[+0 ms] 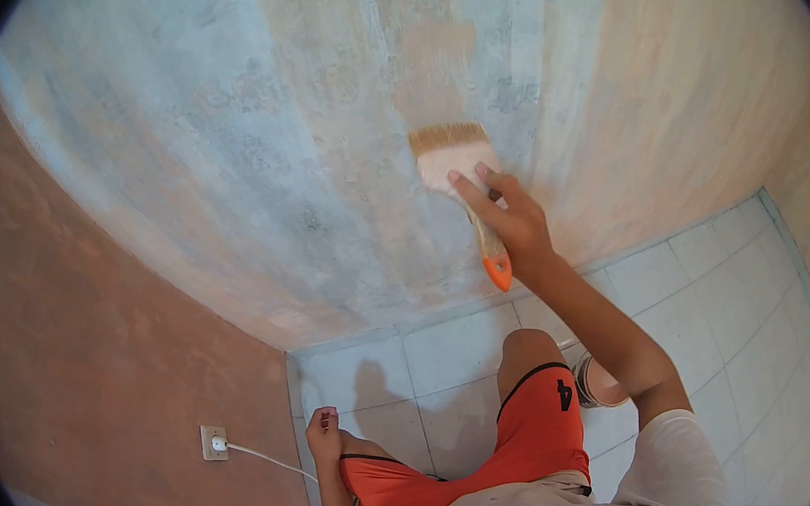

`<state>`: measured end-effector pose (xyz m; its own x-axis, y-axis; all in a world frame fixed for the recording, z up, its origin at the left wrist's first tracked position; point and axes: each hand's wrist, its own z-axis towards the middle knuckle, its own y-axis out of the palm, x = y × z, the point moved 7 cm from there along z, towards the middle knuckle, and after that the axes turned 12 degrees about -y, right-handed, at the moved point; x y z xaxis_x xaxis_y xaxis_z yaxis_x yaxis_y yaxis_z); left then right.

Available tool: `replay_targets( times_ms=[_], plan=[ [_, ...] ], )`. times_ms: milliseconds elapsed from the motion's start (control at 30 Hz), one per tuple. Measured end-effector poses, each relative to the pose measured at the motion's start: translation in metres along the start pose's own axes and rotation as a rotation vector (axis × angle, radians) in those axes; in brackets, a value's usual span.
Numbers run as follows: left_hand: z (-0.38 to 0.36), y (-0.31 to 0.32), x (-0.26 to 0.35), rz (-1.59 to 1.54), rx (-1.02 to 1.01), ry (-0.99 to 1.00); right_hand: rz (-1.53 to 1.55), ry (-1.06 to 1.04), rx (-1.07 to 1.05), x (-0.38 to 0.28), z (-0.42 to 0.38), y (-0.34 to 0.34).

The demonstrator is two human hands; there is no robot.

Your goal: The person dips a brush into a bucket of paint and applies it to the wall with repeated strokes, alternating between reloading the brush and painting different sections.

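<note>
My right hand (514,220) grips a wide paintbrush (455,164), with the thumb and fingers around its paint-smeared pale base. Its bristles point up toward the wall (319,133), just below a fresh-looking pink patch (434,66); whether the tips touch is hard to tell. The brush's orange handle end (497,271) sticks out below the hand. Beside my left knee, my left hand (325,434) is curled closed, and nothing shows sticking out of it. A can of pink paint (607,386) stands on the floor by my right thigh, partly hidden by the leg.
A brownish-pink side wall (98,318) meets the patchy blue and peach wall at the left corner. It carries a socket (213,443) with a plugged-in white cable (272,460) running toward my left arm. White tiles (454,349) cover the floor.
</note>
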<state>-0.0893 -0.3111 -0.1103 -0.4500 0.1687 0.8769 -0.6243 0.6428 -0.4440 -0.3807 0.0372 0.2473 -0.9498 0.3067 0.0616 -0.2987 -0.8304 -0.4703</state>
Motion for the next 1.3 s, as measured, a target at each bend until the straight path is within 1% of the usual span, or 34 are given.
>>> replay_targets(
  times_ms=[67,133,200,233,300,333,400,467,533,567,600,633,700,767,833,900,933,1000,1033,1100,1133,1233,1267,1300],
  plan=[
    [0.001,0.001,0.001,0.014,0.000,0.012,-0.046,-0.042,0.026,-0.001,-0.026,0.019],
    [0.001,0.001,-0.001,0.015,0.004,0.016,-0.002,0.055,-0.138,0.010,-0.088,0.068],
    [0.001,0.000,0.001,0.018,0.007,0.026,0.170,0.239,-0.367,0.004,-0.154,0.107],
    [0.001,0.000,0.002,0.020,0.012,0.015,0.166,0.234,-0.358,-0.004,-0.169,0.108],
    [-0.001,-0.001,0.002,0.022,0.015,0.008,0.283,0.378,-0.552,-0.009,-0.197,0.123],
    [0.000,0.001,0.003,0.024,0.012,0.005,0.277,0.372,-0.546,-0.001,-0.191,0.124],
    [0.001,0.003,0.001,0.034,0.003,-0.007,0.191,0.264,-0.388,0.012,-0.171,0.110],
    [0.003,0.004,0.000,0.018,-0.005,0.036,0.180,0.224,-0.264,0.027,-0.108,0.078],
    [0.004,0.005,0.000,0.025,-0.004,0.030,0.189,0.260,-0.125,0.019,-0.036,0.030],
    [0.004,0.004,0.000,0.032,0.004,0.021,0.187,0.260,-0.127,0.019,-0.019,0.022],
    [0.004,0.004,0.001,0.031,0.003,0.021,0.073,0.154,-0.028,0.013,-0.003,0.008],
    [0.003,0.003,0.001,0.031,0.001,0.017,-0.042,0.047,0.069,0.007,0.003,-0.003],
    [0.003,0.005,0.003,0.030,0.000,0.016,-0.043,0.070,0.038,0.008,-0.006,0.004],
    [0.003,0.005,0.003,0.033,-0.003,0.018,-0.040,0.093,0.014,0.009,-0.033,0.028],
    [0.004,0.005,0.001,0.034,-0.001,0.025,-0.018,0.093,-0.132,0.010,-0.091,0.075],
    [0.006,0.005,-0.001,0.032,0.002,0.034,0.129,0.241,-0.341,-0.001,-0.150,0.106],
    [0.006,0.005,-0.002,0.019,0.003,0.034,0.130,0.239,-0.339,-0.008,-0.162,0.106],
    [0.003,0.001,-0.006,0.011,0.004,0.032,0.270,0.428,-0.596,-0.013,-0.193,0.123],
    [0.003,0.001,-0.004,0.028,0.007,0.027,0.267,0.422,-0.593,-0.007,-0.188,0.124],
    [0.002,0.002,-0.004,0.048,0.007,0.013,0.202,0.320,-0.371,0.007,-0.170,0.111],
    [0.001,0.002,-0.003,0.034,0.004,0.013,0.176,0.283,-0.294,0.013,-0.145,0.096],
    [0.001,0.004,0.000,0.024,0.002,0.022,0.155,0.204,-0.050,0.014,-0.033,0.034],
    [0.001,0.004,0.000,0.029,0.007,0.026,0.154,0.206,-0.051,0.012,-0.014,0.021],
    [0.002,0.004,0.001,0.028,0.006,0.027,0.102,0.167,0.004,0.009,0.003,0.005]
  ],
)
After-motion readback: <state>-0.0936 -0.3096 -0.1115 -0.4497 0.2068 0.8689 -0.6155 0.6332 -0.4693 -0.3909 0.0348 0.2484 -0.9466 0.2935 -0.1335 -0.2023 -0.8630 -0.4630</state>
